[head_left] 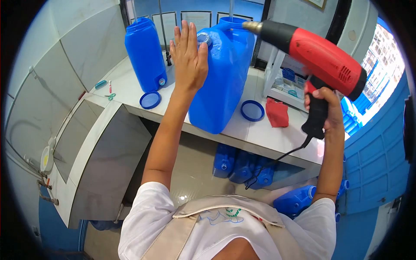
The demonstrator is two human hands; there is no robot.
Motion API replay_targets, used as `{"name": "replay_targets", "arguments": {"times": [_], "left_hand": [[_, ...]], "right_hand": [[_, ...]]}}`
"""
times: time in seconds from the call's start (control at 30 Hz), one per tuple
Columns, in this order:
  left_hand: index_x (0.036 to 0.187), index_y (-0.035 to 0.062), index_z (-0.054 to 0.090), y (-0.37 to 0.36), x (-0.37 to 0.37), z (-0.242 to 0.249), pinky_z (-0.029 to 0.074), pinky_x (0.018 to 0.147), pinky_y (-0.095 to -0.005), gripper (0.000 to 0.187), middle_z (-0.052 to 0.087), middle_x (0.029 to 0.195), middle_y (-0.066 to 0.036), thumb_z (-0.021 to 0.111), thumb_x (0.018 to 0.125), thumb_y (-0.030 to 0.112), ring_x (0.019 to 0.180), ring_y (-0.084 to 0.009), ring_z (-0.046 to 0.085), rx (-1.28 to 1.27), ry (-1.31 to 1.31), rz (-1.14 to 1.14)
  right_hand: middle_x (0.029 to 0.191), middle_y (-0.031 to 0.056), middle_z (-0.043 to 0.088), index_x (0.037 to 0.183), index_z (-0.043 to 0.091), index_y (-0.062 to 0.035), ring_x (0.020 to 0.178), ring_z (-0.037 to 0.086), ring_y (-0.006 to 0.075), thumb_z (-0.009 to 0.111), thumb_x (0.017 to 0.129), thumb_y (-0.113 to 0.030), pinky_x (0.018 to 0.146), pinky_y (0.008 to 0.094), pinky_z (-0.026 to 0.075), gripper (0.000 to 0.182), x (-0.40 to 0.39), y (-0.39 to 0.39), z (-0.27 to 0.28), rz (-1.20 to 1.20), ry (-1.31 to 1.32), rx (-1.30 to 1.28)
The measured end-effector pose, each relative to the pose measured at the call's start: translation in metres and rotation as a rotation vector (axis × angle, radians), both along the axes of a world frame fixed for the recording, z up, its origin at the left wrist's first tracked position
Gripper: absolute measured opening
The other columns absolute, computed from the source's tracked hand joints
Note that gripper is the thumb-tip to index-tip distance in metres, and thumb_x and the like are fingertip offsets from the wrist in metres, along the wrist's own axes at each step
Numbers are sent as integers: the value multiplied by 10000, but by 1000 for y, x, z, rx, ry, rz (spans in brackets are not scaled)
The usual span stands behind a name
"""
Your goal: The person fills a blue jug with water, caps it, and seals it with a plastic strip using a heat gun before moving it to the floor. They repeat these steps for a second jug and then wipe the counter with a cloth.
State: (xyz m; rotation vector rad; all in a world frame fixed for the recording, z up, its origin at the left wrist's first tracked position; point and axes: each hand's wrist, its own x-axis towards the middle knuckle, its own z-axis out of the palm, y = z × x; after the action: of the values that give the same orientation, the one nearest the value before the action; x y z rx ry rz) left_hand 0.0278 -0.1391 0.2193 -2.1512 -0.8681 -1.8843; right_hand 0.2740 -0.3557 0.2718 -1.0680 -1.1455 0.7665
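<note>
A large blue water jug (225,78) stands tilted on the white counter (277,134). My left hand (188,56) lies flat against the jug's upper side, fingers spread, next to its capped spout (203,39). My right hand (323,108) grips the black handle of a red heat gun (316,54). The gun's metal nozzle (252,27) points left at the jug's top, close to the spout.
A second blue jug (145,52) stands at the back left. Two blue lids (150,99) (252,110), a red cloth (277,112) and small scissors (110,96) lie on the counter. More blue jugs (242,167) are stacked under the counter. A white rack (286,82) stands on the right.
</note>
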Motion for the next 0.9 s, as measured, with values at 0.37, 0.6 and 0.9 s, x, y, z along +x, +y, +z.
{"name": "replay_targets", "arguments": {"times": [0.37, 0.6, 0.9], "left_hand": [[1336, 16, 375, -8, 15, -7, 136, 1089, -428, 451, 339, 1403, -167, 337, 923, 192, 1342, -318, 228, 75, -34, -38], [1356, -27, 245, -16, 18, -88, 157, 1086, -420, 567, 287, 1400, -193, 356, 897, 286, 1320, -301, 246, -173, -313, 5], [1404, 10, -1, -38, 77, -167, 94, 1089, -447, 874, 52, 1455, -201, 501, 847, 458, 1354, -323, 85, -444, -284, 33]], "right_hand": [[631, 80, 576, 803, 586, 8, 515, 558, 169, 619, 657, -194, 464, 320, 455, 251, 275, 148, 71, -690, -1117, -148], [955, 205, 639, 939, 654, -31, 900, 624, 334, 593, 629, -134, 784, 402, 494, 332, 338, 258, 44, -683, -1490, -687], [800, 161, 603, 1032, 589, -12, 771, 594, 309, 476, 810, -66, 718, 422, 457, 254, 241, 269, -18, -656, -974, 505]]}}
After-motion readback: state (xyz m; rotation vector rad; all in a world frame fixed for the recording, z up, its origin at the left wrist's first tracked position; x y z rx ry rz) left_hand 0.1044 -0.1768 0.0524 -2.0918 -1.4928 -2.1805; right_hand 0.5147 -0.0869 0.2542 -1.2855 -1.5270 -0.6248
